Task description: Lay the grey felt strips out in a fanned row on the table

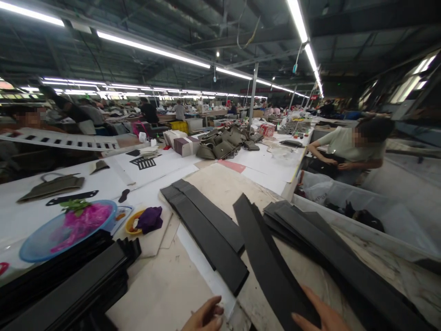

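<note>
My right hand (322, 310) grips the near end of a stack of long black strips (270, 262), thumb on one side and fingers on the other. The stack slants away from me over the table. My left hand (205, 315) is at the bottom edge, fingers loosely bent and apart, with nothing in them. Just beyond it lie flat black strips (210, 230) in two overlapping rows. To the right of the held stack rests another pile of black strips (310, 239). At the lower left, a thick heap of black strips (72, 285) lies partly out of frame.
A blue basin (31, 246) with a pink bag stands left, beside a yellow bowl (129, 225) with purple cloth. Olive bags (223, 142) are piled farther back. At right, a person (351, 145) works behind a white bin (396, 216). More people are in the background.
</note>
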`<state>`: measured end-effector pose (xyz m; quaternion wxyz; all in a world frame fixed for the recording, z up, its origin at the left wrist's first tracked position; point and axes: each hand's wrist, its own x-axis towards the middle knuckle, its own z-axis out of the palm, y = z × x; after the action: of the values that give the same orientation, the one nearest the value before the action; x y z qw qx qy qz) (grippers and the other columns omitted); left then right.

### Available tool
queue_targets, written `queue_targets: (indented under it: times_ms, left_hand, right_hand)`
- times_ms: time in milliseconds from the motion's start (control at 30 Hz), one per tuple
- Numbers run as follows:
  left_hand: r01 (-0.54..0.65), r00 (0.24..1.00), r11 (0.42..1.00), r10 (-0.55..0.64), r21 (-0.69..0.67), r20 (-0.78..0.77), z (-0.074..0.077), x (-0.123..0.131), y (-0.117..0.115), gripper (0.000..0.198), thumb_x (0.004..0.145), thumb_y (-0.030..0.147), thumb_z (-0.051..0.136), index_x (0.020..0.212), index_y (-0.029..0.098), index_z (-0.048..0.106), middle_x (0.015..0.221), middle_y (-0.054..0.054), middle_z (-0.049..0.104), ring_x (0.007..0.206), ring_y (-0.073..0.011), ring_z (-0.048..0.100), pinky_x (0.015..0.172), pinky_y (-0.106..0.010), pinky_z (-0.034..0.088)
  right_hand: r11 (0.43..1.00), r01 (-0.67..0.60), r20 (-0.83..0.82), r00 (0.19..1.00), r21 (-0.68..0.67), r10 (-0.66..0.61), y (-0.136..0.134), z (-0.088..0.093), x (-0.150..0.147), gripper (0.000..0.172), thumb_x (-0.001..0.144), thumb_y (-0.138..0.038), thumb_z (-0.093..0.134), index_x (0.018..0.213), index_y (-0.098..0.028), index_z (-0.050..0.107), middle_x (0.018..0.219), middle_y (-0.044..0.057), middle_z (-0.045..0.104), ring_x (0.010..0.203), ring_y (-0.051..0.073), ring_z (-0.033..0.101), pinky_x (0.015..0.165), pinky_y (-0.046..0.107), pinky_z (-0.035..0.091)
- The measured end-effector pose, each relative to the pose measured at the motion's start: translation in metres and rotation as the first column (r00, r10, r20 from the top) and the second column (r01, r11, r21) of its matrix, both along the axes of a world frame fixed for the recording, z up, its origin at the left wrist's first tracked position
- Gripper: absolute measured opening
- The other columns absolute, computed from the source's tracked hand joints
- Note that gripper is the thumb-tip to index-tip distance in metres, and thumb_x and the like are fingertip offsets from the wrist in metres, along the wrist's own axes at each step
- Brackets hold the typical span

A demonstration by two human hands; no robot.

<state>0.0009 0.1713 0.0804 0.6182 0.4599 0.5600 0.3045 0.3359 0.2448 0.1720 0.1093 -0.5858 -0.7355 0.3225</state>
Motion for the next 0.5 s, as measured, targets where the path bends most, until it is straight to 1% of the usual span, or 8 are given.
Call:
queue_targets:
  times_ms: [67, 133, 233, 300, 400, 433, 467, 500]
  left_hand:
    - [-0.067, 0.987, 0.996, 0.075, -0.056, 0.145, 0.011, 0.008, 0.014, 0.085, 0.065, 0.072, 0.044, 0.133, 0.022, 0.029, 0.13, -0.013, 0.046, 0.111, -0.0248, 0.052, 0.086, -0.037, 0.047]
    - [-0.236, 0.95, 0.971, 0.24, -0.047, 0.199, 0.021, 0.003, 0.026, 0.079, 0.075, 0.067, 0.032, 0.137, 0.024, 0.011, 0.14, -0.013, 0.032, 0.117, -0.0227, 0.047, 0.085, -0.035, 0.048]
    - [-0.54, 0.842, 0.831, 0.533, 0.134, 0.088, 0.032, -0.031, 0.028, 0.072, 0.082, 0.055, 0.031, 0.137, 0.024, -0.003, 0.145, -0.014, 0.018, 0.125, -0.0206, 0.037, 0.092, -0.031, 0.044]
    - [-0.634, 0.752, 0.731, 0.659, 0.252, -0.02, 0.034, -0.065, 0.015, 0.076, 0.082, 0.051, 0.037, 0.137, 0.022, -0.006, 0.145, -0.017, 0.016, 0.126, -0.0231, 0.036, 0.094, -0.032, 0.043]
    - [-0.743, 0.568, 0.6, 0.799, 0.297, -0.195, 0.027, -0.115, -0.018, 0.08, 0.081, 0.048, 0.041, 0.136, 0.022, -0.01, 0.145, -0.018, 0.015, 0.128, -0.0272, 0.031, 0.093, -0.036, 0.045]
    - [-0.758, 0.515, 0.573, 0.819, 0.311, -0.254, 0.023, -0.128, -0.03, 0.077, 0.082, 0.048, 0.038, 0.137, 0.023, -0.01, 0.145, -0.017, 0.016, 0.128, -0.0273, 0.03, 0.093, -0.037, 0.044]
    - [-0.75, 0.489, 0.571, 0.818, 0.334, -0.303, 0.017, -0.14, -0.041, 0.07, 0.084, 0.046, 0.033, 0.137, 0.025, -0.008, 0.145, -0.015, 0.019, 0.128, -0.0267, 0.03, 0.094, -0.038, 0.044]
    - [-0.702, 0.49, 0.606, 0.792, 0.375, -0.362, 0.011, -0.149, -0.05, 0.061, 0.086, 0.042, 0.027, 0.137, 0.027, -0.003, 0.145, -0.012, 0.021, 0.128, -0.0256, 0.031, 0.095, -0.038, 0.043]
  right_hand:
    - [0.992, -0.125, -0.037, 0.992, -0.023, 0.124, -0.005, 0.019, -0.025, 0.061, 0.068, -0.049, 0.051, 0.123, -0.021, 0.051, 0.123, 0.006, 0.054, 0.112, 0.027, 0.051, 0.093, 0.032, 0.043]
    - [0.965, -0.261, -0.062, 0.964, -0.032, 0.259, -0.008, 0.03, -0.049, 0.059, 0.069, -0.043, 0.053, 0.124, -0.022, 0.049, 0.121, 0.006, 0.056, 0.109, 0.026, 0.053, 0.091, 0.032, 0.044]
    - [0.918, -0.396, 0.0, 0.918, -0.007, 0.396, -0.01, 0.032, -0.076, 0.055, 0.068, -0.032, 0.054, 0.122, -0.023, 0.049, 0.116, 0.006, 0.06, 0.102, 0.024, 0.057, 0.087, 0.031, 0.044]
    - [0.892, -0.45, 0.083, 0.891, 0.043, 0.446, -0.01, 0.027, -0.087, 0.054, 0.067, -0.026, 0.054, 0.121, -0.022, 0.049, 0.112, 0.007, 0.061, 0.1, 0.024, 0.057, 0.086, 0.031, 0.044]
    - [0.83, -0.541, 0.185, 0.837, 0.138, 0.515, -0.012, 0.012, -0.101, 0.054, 0.067, -0.019, 0.054, 0.121, -0.022, 0.047, 0.107, 0.008, 0.061, 0.096, 0.023, 0.058, 0.083, 0.029, 0.043]
    - [0.805, -0.569, 0.211, 0.819, 0.171, 0.534, -0.014, 0.004, -0.106, 0.054, 0.067, -0.018, 0.054, 0.12, -0.021, 0.047, 0.105, 0.008, 0.062, 0.094, 0.023, 0.058, 0.082, 0.028, 0.044]
    - [0.778, -0.595, 0.235, 0.801, 0.202, 0.551, -0.016, -0.005, -0.112, 0.054, 0.066, -0.017, 0.055, 0.119, -0.022, 0.047, 0.104, 0.008, 0.062, 0.093, 0.022, 0.058, 0.081, 0.028, 0.044]
    - [0.752, -0.62, 0.257, 0.782, 0.224, 0.569, -0.018, -0.015, -0.119, 0.054, 0.066, -0.017, 0.057, 0.118, -0.022, 0.047, 0.102, 0.007, 0.062, 0.091, 0.023, 0.058, 0.08, 0.028, 0.044]
